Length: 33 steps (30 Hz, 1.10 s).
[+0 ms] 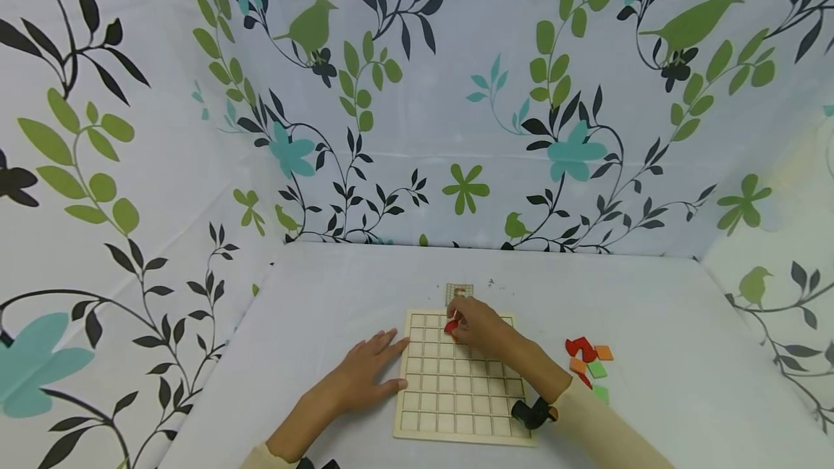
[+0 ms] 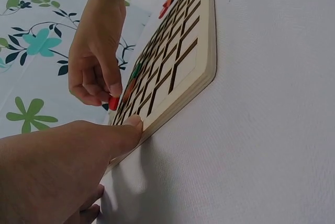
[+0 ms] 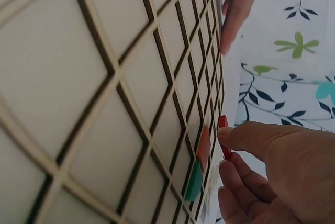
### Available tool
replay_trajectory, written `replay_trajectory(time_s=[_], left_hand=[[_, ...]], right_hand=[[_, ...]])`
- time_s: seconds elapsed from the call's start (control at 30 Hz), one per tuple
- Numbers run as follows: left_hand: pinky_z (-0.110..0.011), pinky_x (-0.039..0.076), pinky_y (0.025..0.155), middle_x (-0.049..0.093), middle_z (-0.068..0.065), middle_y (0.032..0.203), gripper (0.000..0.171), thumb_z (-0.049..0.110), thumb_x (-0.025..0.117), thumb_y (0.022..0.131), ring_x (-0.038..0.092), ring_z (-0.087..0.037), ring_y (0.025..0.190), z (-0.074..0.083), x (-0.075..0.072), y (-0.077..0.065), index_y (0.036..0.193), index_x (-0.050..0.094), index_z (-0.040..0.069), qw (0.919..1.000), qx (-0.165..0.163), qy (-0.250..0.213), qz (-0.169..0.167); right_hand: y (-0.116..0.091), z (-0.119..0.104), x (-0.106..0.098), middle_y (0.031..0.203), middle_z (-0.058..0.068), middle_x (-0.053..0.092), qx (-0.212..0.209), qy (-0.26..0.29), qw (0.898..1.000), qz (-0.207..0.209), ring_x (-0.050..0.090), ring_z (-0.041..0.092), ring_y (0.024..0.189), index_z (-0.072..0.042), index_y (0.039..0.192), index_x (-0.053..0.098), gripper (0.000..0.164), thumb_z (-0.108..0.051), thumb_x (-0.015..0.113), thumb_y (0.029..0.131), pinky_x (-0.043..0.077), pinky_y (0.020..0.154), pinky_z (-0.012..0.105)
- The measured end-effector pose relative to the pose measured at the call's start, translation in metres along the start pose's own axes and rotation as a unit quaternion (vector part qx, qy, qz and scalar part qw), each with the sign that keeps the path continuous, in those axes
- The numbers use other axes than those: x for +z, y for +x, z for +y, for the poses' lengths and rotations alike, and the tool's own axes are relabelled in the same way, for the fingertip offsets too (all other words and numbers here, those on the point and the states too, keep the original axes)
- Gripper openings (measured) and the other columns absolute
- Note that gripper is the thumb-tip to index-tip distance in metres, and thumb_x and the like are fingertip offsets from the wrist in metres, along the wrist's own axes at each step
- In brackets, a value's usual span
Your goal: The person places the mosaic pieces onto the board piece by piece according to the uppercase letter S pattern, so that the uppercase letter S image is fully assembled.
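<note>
A square wooden grid board (image 1: 428, 404) lies on the white table. My right hand (image 1: 481, 326) pinches a small red piece (image 3: 224, 136) between thumb and fingertips, over the far rows of the board. Beside that piece, an orange tile (image 3: 203, 144) and a green tile (image 3: 193, 182) sit in grid cells in the right wrist view. My left hand (image 1: 365, 376) rests at the left side of the board, fingers spread and touching its edge. The left wrist view shows the left thumb (image 2: 128, 130) on the board's rim.
To the right of the board lie several loose pieces: red ones (image 1: 586, 350), orange tiles (image 1: 604, 352) and green tiles (image 1: 596, 369). A small gridded card (image 1: 460, 287) lies just beyond the far edge. Patterned cloth (image 1: 404, 129) hangs behind and beside the table.
</note>
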<state>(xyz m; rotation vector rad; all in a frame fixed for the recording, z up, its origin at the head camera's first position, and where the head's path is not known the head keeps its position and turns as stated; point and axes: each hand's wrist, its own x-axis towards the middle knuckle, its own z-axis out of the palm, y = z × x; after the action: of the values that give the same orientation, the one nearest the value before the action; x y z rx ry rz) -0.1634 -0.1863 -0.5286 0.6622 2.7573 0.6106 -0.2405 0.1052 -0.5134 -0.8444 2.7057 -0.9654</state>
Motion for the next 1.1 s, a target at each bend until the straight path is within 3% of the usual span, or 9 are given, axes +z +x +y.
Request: replay_trajectory(time_s=[0.1, 0.3, 0.77, 1.1], left_hand=[[-0.064, 0.021, 0.127, 0.027, -0.011, 0.174, 0.077, 0.061, 0.059, 0.102, 0.023, -0.038, 0.161, 0.0, -0.001, 0.0, 0.166, 0.036, 0.024, 1.0, -0.003, 0.007, -0.002], [-0.063, 0.021, 0.128, 0.026, -0.01, 0.175, 0.077, 0.061, 0.058, 0.103, 0.022, -0.037, 0.162, 0.0, -0.002, 0.001, 0.166, 0.035, 0.025, 1.0, -0.003, 0.009, 0.0], [-0.066, 0.022, 0.127, 0.029, -0.014, 0.173, 0.077, 0.059, 0.061, 0.102, 0.025, -0.041, 0.16, 0.003, -0.002, -0.001, 0.165, 0.038, 0.021, 0.9999, 0.006, 0.002, 0.009], [-0.065, 0.022, 0.127, 0.029, -0.013, 0.173, 0.077, 0.06, 0.06, 0.102, 0.024, -0.04, 0.161, 0.003, 0.0, 0.0, 0.166, 0.037, 0.022, 1.0, 0.004, 0.007, 0.006]], right_hand=[[-0.001, -0.005, 0.005, 0.103, 0.003, 0.064, -0.013, -0.024, 1.0, -0.001, 0.061, 0.021, 0.098, -0.01, 0.105, 0.067, 0.009, -0.006, 0.074, 0.099, 0.051, 0.091, 0.048], [-0.006, -0.012, 0.006, 0.097, -0.001, 0.063, -0.034, -0.087, 0.995, 0.028, 0.059, 0.023, 0.093, -0.014, 0.095, 0.074, 0.005, -0.012, 0.078, 0.097, 0.045, 0.086, 0.057], [-0.015, -0.01, 0.015, 0.104, -0.001, 0.072, -0.059, -0.109, 0.991, 0.058, 0.059, 0.022, 0.097, -0.016, 0.101, 0.078, 0.008, -0.015, 0.082, 0.094, 0.047, 0.083, 0.047], [-0.019, -0.009, 0.017, 0.109, 0.002, 0.07, -0.076, -0.123, 0.987, 0.068, 0.062, 0.026, 0.103, -0.014, 0.104, 0.077, 0.009, -0.013, 0.08, 0.095, 0.048, 0.083, 0.047]])
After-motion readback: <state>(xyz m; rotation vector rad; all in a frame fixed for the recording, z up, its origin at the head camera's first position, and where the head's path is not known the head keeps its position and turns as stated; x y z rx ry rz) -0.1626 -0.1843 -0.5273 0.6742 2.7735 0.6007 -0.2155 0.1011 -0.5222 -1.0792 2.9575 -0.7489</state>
